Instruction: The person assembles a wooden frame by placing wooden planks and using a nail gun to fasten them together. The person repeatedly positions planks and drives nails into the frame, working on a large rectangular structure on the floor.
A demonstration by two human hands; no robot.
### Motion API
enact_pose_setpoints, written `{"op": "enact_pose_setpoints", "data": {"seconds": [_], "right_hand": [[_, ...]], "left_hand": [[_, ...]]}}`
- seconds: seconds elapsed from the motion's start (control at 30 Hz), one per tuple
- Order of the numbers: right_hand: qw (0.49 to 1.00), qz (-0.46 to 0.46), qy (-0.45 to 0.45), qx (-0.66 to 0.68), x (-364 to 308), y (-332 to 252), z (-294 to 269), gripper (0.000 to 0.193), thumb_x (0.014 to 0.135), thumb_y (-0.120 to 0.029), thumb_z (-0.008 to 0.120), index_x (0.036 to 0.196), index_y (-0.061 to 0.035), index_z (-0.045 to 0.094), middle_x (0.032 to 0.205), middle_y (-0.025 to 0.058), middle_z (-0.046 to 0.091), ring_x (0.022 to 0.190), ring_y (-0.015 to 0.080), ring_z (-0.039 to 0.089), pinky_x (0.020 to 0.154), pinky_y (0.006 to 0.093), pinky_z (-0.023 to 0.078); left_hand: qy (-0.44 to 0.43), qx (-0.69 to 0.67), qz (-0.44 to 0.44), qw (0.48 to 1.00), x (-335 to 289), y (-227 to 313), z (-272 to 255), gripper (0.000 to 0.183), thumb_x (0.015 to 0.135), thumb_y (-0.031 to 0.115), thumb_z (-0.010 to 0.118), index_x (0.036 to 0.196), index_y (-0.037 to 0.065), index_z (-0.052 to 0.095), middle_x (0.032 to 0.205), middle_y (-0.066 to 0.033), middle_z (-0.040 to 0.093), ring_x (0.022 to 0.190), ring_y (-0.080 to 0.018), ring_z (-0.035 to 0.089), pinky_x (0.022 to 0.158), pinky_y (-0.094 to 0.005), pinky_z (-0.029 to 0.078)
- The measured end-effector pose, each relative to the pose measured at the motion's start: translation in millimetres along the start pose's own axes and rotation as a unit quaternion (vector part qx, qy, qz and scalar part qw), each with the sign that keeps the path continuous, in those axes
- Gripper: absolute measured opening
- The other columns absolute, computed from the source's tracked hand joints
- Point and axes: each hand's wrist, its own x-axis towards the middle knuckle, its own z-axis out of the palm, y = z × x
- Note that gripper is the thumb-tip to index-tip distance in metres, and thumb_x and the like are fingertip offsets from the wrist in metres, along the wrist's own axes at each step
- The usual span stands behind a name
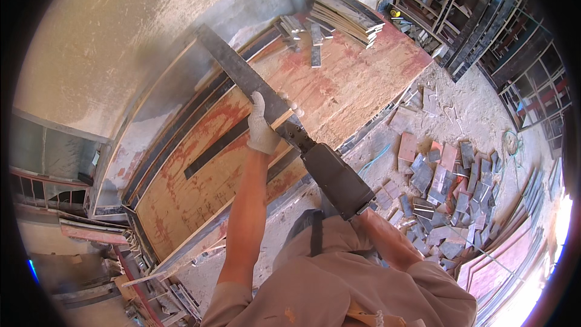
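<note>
My left hand (264, 133), in a pale glove, is closed around a long dark board (233, 66). Its thumb lies along the upper face, and pale gloved fingertips (296, 108) show at the board's other edge. The board slants from the wall towards my body, its near end beside my left hand. Against that end stands a black, boxy device (339, 180) with a narrow bracket-like front; I cannot make out its exact kind. My right forearm (387, 239) reaches its rear, and the device hides my right hand.
Reddish plywood sheets (181, 212) form a broad work surface with a loose dark strip (218, 148). Stacked boards (345, 18) and short offcuts lie at its far end. On the dusty floor to the right is a heap of wood offcuts (448, 188). Metal racks (514, 54) stand beyond.
</note>
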Motion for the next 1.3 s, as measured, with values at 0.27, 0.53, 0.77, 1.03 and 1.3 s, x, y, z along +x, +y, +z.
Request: {"op": "enact_pose_setpoints", "data": {"seconds": [0.27, 0.53, 0.77, 1.03, 1.3], "right_hand": [[1.0, 0.009, -0.002, 0.009, -4.4, 2.6, 4.7, 0.023, 0.093, -0.013, 0.065, 0.073, -0.0012, 0.064, 0.065, 0.0068, 0.061, 0.056, 0.0149, 0.056, 0.056, 0.0306, 0.047], [0.998, 0.052, 0.015, 0.046, -5.6, -9.7, -15.1, 0.024, 0.093, -0.013, 0.064, 0.072, -0.0011, 0.064, 0.065, 0.0074, 0.061, 0.056, 0.0155, 0.056, 0.056, 0.0309, 0.047], [0.981, 0.081, 0.004, 0.177, 91.2, -83.2, -107.0, 0.019, 0.092, -0.013, 0.063, 0.079, 0.0013, 0.066, 0.065, 0.0082, 0.06, 0.055, 0.0173, 0.057, 0.057, 0.0311, 0.048], [0.977, 0.114, -0.11, 0.144, 270.1, -189.4, -126.1, 0.033, 0.087, -0.013, 0.067, 0.113, 0.0074, 0.062, 0.059, 0.0089, 0.058, 0.052, 0.0185, 0.059, 0.056, 0.0283, 0.05], [0.932, 0.204, -0.291, 0.076, 452.3, -183.6, -65.2, 0.019, 0.097, -0.011, 0.062, 0.08, -0.002, 0.063, 0.064, 0.0019, 0.051, 0.053, 0.0156, 0.052, 0.053, 0.0304, 0.044]], "left_hand": [[0.009, -0.006, 0.004, 1.0, 0.6, -2.4, -7.7, 0.073, 0.099, 0.071, 0.045, 0.11, 0.001, 0.061, 0.091, -0.0142, 0.066, 0.09, -0.036, 0.069, 0.087, -0.05, 0.055], [-0.009, 0.006, 0.002, 1.0, -0.1, 6.6, -2.2, 0.068, 0.102, 0.065, 0.045, 0.112, 0.0, 0.062, 0.096, -0.0162, 0.068, 0.09, -0.0353, 0.07, 0.083, -0.0483, 0.058], [0.121, 0.002, -0.012, 0.993, 10.8, 23.0, -8.6, 0.026, 0.1, 0.024, 0.068, 0.116, 0.004, 0.064, 0.105, -0.0094, 0.07, 0.097, -0.026, 0.071, 0.09, -0.0449, 0.06], [0.234, 0.185, -0.022, 0.954, 24.0, 20.8, -65.0, 0.038, 0.099, 0.03, 0.07, 0.125, 0.005, 0.061, 0.108, -0.0034, 0.068, 0.094, -0.0178, 0.068, 0.083, -0.0361, 0.059], [0.312, 0.134, 0.034, 0.94, 156.2, 139.7, -108.3, 0.034, 0.093, 0.027, 0.075, 0.112, -0.001, 0.071, 0.096, -0.0085, 0.073, 0.079, -0.0189, 0.069, 0.07, -0.0346, 0.054]]}}
